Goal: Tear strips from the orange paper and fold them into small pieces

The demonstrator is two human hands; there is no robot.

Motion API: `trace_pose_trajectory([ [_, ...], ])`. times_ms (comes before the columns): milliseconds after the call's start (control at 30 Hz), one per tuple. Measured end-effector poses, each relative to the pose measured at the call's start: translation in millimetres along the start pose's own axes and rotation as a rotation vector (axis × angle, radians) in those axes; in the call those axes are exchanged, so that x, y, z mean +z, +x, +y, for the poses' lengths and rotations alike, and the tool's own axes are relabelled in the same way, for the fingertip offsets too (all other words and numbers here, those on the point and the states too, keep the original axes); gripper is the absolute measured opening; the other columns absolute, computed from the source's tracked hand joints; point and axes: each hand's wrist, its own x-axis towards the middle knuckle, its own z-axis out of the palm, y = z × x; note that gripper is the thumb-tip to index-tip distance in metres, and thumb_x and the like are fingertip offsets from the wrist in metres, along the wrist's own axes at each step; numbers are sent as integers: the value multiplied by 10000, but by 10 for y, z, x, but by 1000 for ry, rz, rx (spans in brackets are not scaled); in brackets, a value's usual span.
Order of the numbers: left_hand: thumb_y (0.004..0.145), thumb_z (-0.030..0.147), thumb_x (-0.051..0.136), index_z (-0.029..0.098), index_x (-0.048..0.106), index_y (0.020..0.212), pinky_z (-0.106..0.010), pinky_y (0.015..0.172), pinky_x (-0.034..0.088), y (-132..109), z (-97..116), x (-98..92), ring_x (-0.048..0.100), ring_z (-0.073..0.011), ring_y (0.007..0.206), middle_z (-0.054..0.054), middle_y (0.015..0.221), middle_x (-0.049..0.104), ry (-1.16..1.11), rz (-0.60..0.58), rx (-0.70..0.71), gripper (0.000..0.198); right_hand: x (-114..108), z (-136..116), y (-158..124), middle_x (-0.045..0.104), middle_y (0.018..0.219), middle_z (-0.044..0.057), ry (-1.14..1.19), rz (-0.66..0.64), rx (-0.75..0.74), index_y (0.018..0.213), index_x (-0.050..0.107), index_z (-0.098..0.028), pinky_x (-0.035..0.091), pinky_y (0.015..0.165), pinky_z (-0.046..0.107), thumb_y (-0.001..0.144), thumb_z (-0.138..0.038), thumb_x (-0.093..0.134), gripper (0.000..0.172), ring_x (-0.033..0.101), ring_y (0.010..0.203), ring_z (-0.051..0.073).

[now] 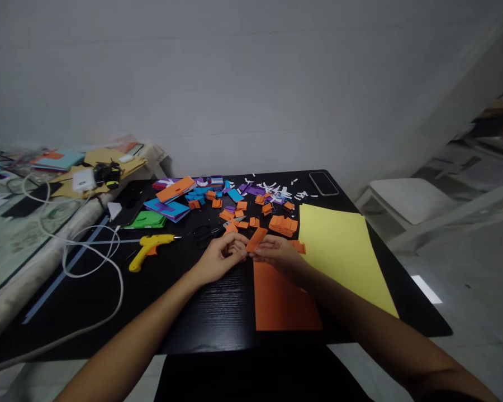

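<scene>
Between my two hands is a small strip of orange paper [257, 239], held at a slant above the table. My left hand [222, 255] pinches its lower left edge with thumb and fingers. From the other side, the fingers of my right hand [280, 254] close on the same strip. Beneath my right hand lies an orange paper sheet [283, 301], partly covered by the hand and forearm. Just beyond the hands are a stack of folded orange pieces [283, 225] and black-handled scissors [205, 234], their blades among loose orange pieces.
A yellow glue gun [151, 248] with a white cord lies at left, near green folded paper [146, 219] and blue folders [167, 209]. Large yellow paper [339, 251] covers the right side. A phone [323, 183] rests at the back right, beside white paper scraps [272, 188].
</scene>
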Motion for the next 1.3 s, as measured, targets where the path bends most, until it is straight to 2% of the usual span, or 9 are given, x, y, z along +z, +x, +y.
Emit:
trace_pose_trajectory([
  [200, 889, 360, 695, 133, 644, 1065, -263, 722, 504, -11, 52, 31, 659, -143, 746, -40, 837, 676, 0, 1, -15, 293, 16, -2, -11, 773, 862, 60, 24, -20, -6, 873, 737, -148, 566, 912, 392, 614, -330, 931, 371, 734, 785, 179],
  [400, 864, 397, 728, 131, 656, 1055, -258, 707, 508, -9, 68, 57, 661, -145, 748, -51, 855, 683, -19, -2, -26, 335, 12, -1, -19, 773, 907, 65, 20, -28, -4, 929, 739, -153, 553, 960, 415, 639, -321, 922, 382, 741, 823, 186],
  [700, 882, 396, 715, 141, 656, 1079, -253, 708, 504, -7, 36, 50, 659, -141, 754, -50, 874, 688, -1, -23, -39, 328, 26, -17, -26, 780, 920, 76, 20, -28, -7, 952, 747, -154, 566, 940, 421, 633, -347, 918, 410, 744, 820, 201],
  [867, 866, 413, 727, 137, 643, 1088, -258, 718, 512, -4, 13, 44, 664, -144, 749, -53, 874, 695, -3, -4, -37, 365, 24, 1, -28, 771, 874, 57, -47, 7, -64, 889, 734, -162, 585, 867, 389, 640, -374, 910, 372, 729, 775, 183],
  [1100, 939, 395, 621, 149, 675, 894, -226, 668, 470, 0, 60, 37, 618, -131, 716, -24, 805, 702, 299, 26, 42, 255, 71, 38, -60, 754, 862, 39, -239, -21, -184, 909, 722, -178, 576, 799, 354, 692, -427, 873, 363, 706, 794, 181],
  [1300, 945, 369, 604, 151, 680, 857, -214, 637, 446, -8, 78, 40, 593, -120, 661, -11, 752, 691, 358, -9, 63, 247, 89, 79, -40, 718, 781, 15, -272, -38, -151, 863, 706, -194, 567, 749, 344, 674, -462, 870, 366, 678, 733, 168],
])
